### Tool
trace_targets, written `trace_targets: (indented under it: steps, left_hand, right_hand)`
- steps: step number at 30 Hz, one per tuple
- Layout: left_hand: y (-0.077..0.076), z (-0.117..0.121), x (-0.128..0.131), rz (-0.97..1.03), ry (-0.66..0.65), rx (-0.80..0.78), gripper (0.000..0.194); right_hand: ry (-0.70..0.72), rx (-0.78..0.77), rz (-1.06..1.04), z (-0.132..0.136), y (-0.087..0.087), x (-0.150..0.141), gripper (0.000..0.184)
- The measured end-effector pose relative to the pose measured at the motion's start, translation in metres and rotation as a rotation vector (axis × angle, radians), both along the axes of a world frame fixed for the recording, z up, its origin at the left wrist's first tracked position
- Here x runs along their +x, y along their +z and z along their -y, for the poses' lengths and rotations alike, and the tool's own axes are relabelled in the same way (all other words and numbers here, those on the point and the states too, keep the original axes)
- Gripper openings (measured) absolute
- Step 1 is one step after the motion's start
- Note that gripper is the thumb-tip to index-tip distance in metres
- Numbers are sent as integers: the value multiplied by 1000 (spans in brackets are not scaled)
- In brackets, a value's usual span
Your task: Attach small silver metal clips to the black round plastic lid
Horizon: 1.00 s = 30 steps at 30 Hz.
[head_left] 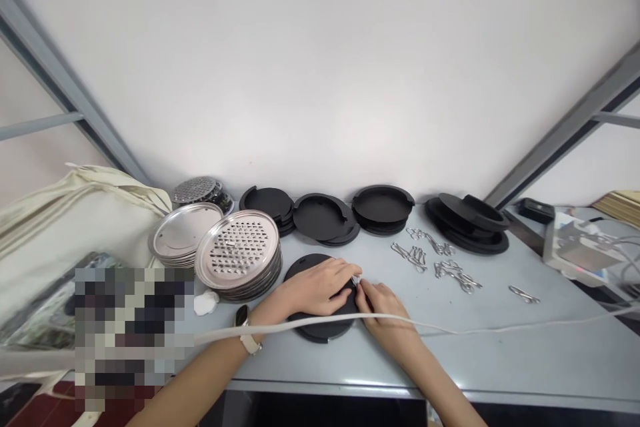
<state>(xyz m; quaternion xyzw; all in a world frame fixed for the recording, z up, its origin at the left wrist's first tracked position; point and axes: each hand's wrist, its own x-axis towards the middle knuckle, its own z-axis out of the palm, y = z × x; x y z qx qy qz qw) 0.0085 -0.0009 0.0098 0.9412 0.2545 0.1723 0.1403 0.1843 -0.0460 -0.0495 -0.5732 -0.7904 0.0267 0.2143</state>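
Observation:
A black round plastic lid (320, 327) lies on the grey table (500, 360) right in front of me. My left hand (320, 287) rests flat on top of it, fingers together, pressing it down. My right hand (383, 307) is at the lid's right edge, its fingers pinched on a small metal wire clip (356, 279) where the two hands meet. A watch sits on my left wrist.
Stacks of perforated steel discs (237, 253) and plain steel plates (183, 233) stand at left. Several stacks of black lids (325, 217) line the back. Loose wire clips (430, 257) lie at right. A white cable (500, 330) crosses the table. A cloth bag (75, 200) is far left.

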Motion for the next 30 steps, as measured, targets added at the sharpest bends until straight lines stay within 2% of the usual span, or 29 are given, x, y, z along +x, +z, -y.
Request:
trace_targets:
  steps: [3, 10, 16, 23, 30]
  left_hand:
    - [1, 0, -1, 6, -64, -9, 28]
    - [-3, -6, 0, -30, -57, 66, 27]
    - [0, -2, 1, -33, -37, 53, 21]
    - [-7, -3, 1, -29, -30, 80, 31]
    - [-4, 0, 0, 6, -8, 49, 32]
  right_hand:
    - [-19, -23, 31, 0, 3, -1, 25]
    - [-19, -110, -17, 0, 8, 1, 28]
    - [-4, -93, -33, 1, 1, 5, 26]
    - [-11, -147, -41, 2, 7, 5, 26]
    - [1, -98, -70, 3, 7, 5, 24]
